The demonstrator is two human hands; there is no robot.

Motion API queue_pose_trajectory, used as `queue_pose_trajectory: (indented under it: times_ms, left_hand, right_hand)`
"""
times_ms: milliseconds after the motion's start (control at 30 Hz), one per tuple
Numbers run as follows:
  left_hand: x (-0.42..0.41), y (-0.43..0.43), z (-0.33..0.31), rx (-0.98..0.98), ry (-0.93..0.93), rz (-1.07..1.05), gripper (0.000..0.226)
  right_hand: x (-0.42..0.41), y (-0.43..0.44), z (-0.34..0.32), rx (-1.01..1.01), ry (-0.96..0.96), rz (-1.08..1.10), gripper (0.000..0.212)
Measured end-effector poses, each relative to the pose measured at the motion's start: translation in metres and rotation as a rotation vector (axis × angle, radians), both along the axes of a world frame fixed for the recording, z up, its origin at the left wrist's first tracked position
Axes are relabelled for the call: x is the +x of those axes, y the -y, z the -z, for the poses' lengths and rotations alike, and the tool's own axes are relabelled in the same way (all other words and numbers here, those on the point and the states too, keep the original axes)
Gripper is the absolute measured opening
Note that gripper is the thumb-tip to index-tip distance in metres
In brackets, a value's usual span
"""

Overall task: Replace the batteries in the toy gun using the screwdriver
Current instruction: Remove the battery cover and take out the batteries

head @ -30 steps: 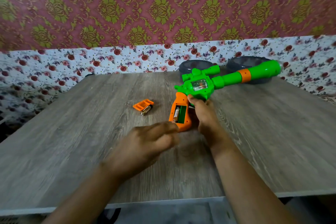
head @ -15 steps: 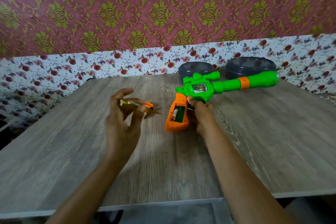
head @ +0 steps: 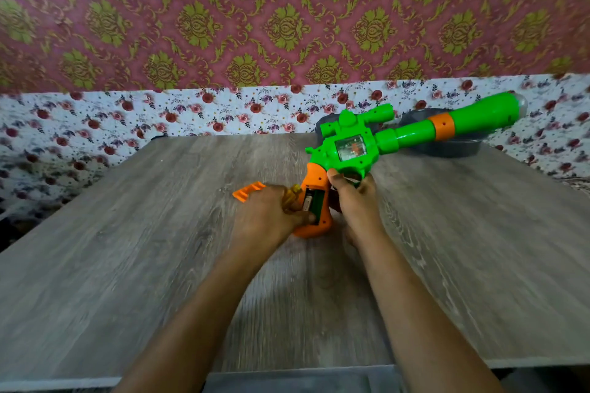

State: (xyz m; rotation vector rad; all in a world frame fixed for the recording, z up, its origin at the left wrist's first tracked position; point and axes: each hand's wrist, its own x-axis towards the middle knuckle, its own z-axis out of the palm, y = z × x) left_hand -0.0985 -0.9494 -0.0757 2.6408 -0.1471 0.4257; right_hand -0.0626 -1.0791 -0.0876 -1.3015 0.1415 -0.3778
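The toy gun (head: 357,143) is green with an orange grip, its barrel pointing up and right above the table. My right hand (head: 356,201) grips it at the trigger, just right of the grip. The battery compartment (head: 314,204) in the grip is open, and one battery lies inside. My left hand (head: 271,217) pinches a blurred gold battery (head: 292,196) against the left edge of the compartment, fingertips at the opening. The orange compartment cover (head: 247,191) lies on the table just left of my left hand. No screwdriver is in view.
The grey wood-grain table (head: 127,265) runs back to a floral wall. Two dark round containers (head: 450,150) stand at the back edge, behind the gun's barrel. The table's front edge crosses the bottom of the view.
My left hand took a battery from beside the orange cover and brought it right to the open grip. My right hand has tilted the gun's barrel higher.
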Motion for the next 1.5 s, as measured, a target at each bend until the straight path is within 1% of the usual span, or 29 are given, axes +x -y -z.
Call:
queue_pose_trajectory:
  times_ms: [100,167,267,333,367,433,500,533,633,733,867,900,967,1033,1067,1133,1167,1233,1300,1367,1433,1500]
  left_hand:
    - [-0.002,0.000,0.001,-0.019,0.026,-0.023,0.028]
    - [-0.006,0.003,0.001,-0.025,0.040,-0.047,0.028]
    - [-0.009,-0.002,0.000,-0.175,0.023,-0.015,0.025]
    - [-0.010,-0.012,-0.003,-0.277,0.043,-0.010,0.021]
    - [-0.009,-0.017,-0.004,-0.296,0.070,-0.032,0.018]
    - [-0.003,-0.029,-0.004,-0.247,0.127,-0.117,0.022]
    - [0.005,-0.038,-0.001,-0.114,0.127,-0.204,0.032]
    - [0.008,-0.040,0.001,-0.037,0.107,-0.228,0.034]
    - [0.011,-0.035,0.010,0.117,0.063,-0.228,0.026]
    - [0.014,-0.032,0.014,0.153,0.066,-0.226,0.031]
    - [0.016,-0.035,0.017,0.133,0.067,-0.214,0.029]
    - [0.015,-0.036,0.016,0.072,0.088,-0.207,0.028]
    - [0.013,-0.034,0.010,-0.112,0.159,-0.164,0.024]
    - [0.008,-0.030,0.002,-0.369,0.161,-0.119,0.019]
    - [0.004,-0.027,-0.002,-0.549,0.102,-0.098,0.018]
    - [-0.003,-0.022,-0.009,-0.912,-0.107,-0.028,0.016]
    - [-0.006,-0.019,-0.011,-1.013,-0.226,-0.004,0.016]
    - [-0.010,-0.013,-0.011,-1.108,-0.399,0.031,0.019]
    - [-0.012,-0.010,-0.009,-1.190,-0.488,0.077,0.025]
    - [-0.014,-0.007,-0.009,-1.276,-0.538,0.113,0.027]
    - [-0.017,-0.006,-0.012,-1.338,-0.578,0.119,0.025]
    - [-0.019,-0.006,-0.013,-1.381,-0.597,0.143,0.028]
  right_hand:
    - [0.000,-0.003,0.002,-0.064,0.052,-0.005,0.031]
    - [-0.001,-0.005,0.003,-0.121,0.081,-0.013,0.033]
    - [-0.002,-0.007,0.002,-0.153,0.093,-0.005,0.040]
    - [0.000,-0.004,0.002,-0.106,0.096,0.018,0.039]
    - [0.000,-0.003,0.001,-0.071,0.095,0.027,0.037]
    - [0.002,0.001,0.002,0.017,0.093,0.017,0.034]
    - [0.003,0.004,0.002,0.079,0.095,-0.004,0.035]
    - [0.003,0.004,0.002,0.094,0.096,-0.013,0.036]
    - [0.002,0.004,0.000,0.104,0.098,-0.039,0.035]
    - [-0.001,0.004,-0.001,0.090,0.089,-0.050,0.034]
    - [-0.006,0.003,-0.004,0.057,0.121,-0.068,0.038]
    - [-0.007,0.002,-0.004,0.046,0.139,-0.071,0.039]
    - [-0.006,0.001,-0.004,0.014,0.187,-0.056,0.042]
    - [-0.007,-0.002,-0.006,-0.036,0.233,-0.030,0.050]
    - [-0.008,-0.003,-0.007,-0.060,0.256,-0.027,0.055]
    - [-0.010,-0.004,-0.010,-0.121,0.326,-0.030,0.058]
    - [-0.012,-0.005,-0.011,-0.166,0.373,-0.021,0.058]
    - [-0.017,-0.007,-0.014,-0.311,0.485,0.019,0.057]
    - [-0.023,-0.013,-0.013,-0.499,0.570,0.078,0.060]
    - [-0.028,-0.021,-0.011,-0.721,0.662,0.154,0.061]
    - [-0.029,-0.025,-0.007,-0.930,0.771,0.217,0.056]
    - [-0.033,-0.027,-0.010,-1.013,0.782,0.217,0.044]
